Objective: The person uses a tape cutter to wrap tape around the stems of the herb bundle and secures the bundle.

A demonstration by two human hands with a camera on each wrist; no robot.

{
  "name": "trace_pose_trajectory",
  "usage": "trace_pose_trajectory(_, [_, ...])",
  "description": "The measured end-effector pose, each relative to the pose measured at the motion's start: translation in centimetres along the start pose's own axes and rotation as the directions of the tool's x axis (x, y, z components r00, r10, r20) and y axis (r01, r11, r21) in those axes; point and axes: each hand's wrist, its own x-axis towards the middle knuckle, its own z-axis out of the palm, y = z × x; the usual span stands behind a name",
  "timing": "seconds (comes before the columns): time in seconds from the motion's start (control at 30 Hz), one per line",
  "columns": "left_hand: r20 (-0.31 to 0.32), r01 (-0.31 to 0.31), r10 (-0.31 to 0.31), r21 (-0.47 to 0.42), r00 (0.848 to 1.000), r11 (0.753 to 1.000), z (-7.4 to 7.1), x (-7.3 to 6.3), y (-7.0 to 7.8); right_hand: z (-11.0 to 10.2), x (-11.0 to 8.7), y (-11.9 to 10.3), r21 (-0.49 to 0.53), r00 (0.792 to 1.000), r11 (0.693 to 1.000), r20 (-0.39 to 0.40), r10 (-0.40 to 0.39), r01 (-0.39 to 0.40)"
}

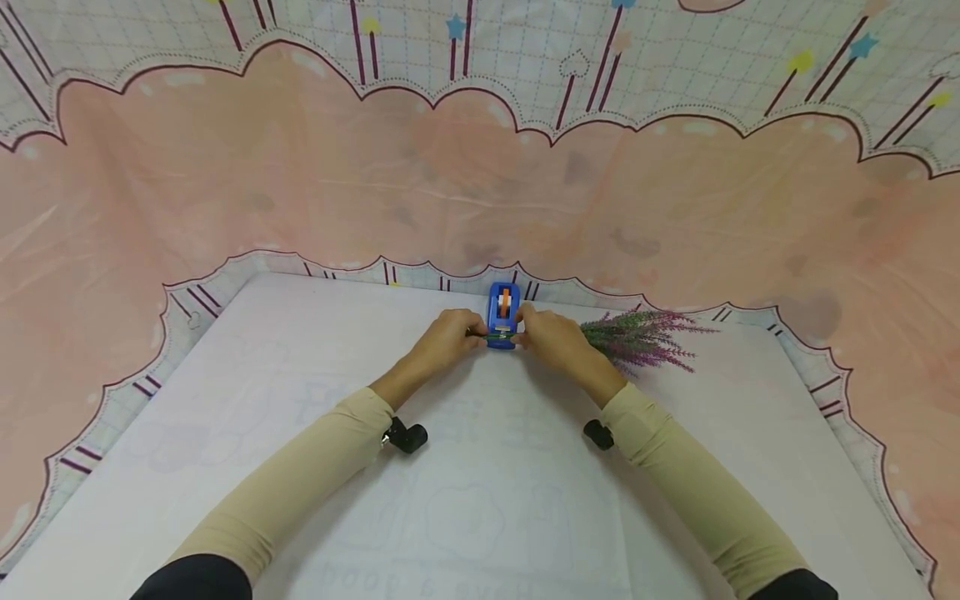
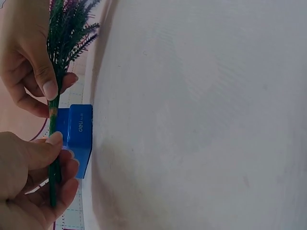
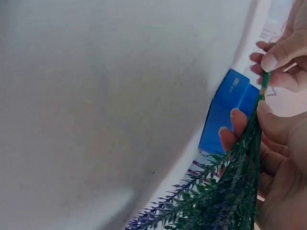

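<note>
A bunch of artificial lavender (image 1: 645, 337) with green stems and purple tips lies across in front of both hands. My left hand (image 1: 450, 337) pinches the bare stem end between thumb and fingers. Further up, just below the leafy part, my right hand (image 1: 557, 340) grips the stems (image 3: 254, 129). Between the two hands a short tan band (image 2: 53, 111) shows around the stems. Right behind the stems stands a blue tape dispenser (image 1: 502, 315) with an orange core, overlapped by them in both wrist views.
A white tabletop (image 1: 450, 483) stretches from the sleeves to the dispenser. Beyond its far edge hangs a patterned peach-and-white cloth (image 1: 420, 183). Black wrist cameras (image 1: 407, 436) sit on both forearms.
</note>
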Motion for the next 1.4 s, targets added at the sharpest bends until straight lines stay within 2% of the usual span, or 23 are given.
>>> trace_pose_trajectory(0.23, [-0.022, 0.001, -0.001, -0.019, 1.0, 1.0, 0.2, 0.1, -0.1, 0.0, 0.1, 0.0, 0.031, 0.998, 0.998, -0.036, -0.058, 0.059])
trace_pose_trajectory(0.43, [-0.029, 0.026, -0.028, -0.067, 0.999, 0.997, 0.2, 0.4, -0.5, 0.3, 0.1, 0.1, 0.132, 0.992, 0.989, -0.108, -0.06, 0.074])
trace_pose_trajectory(0.63, [-0.05, 0.025, -0.029, -0.087, 0.998, 0.996, 0.4, 0.8, -0.9, 0.9, 0.5, 0.6, 0.199, 0.986, 0.977, -0.162, -0.038, 0.071])
trace_pose_trajectory(0.87, [-0.042, 0.018, -0.021, -0.071, 0.999, 0.997, 0.4, 0.8, -0.8, 1.0, 0.5, 0.9, 0.21, 0.981, 0.975, -0.194, -0.034, 0.075])
trace_pose_trajectory(1.4, [-0.018, 0.015, -0.016, -0.056, 1.0, 0.998, 0.3, 0.6, -0.5, 1.3, 0.3, 0.9, 0.225, 0.979, 0.972, -0.202, -0.026, 0.073])
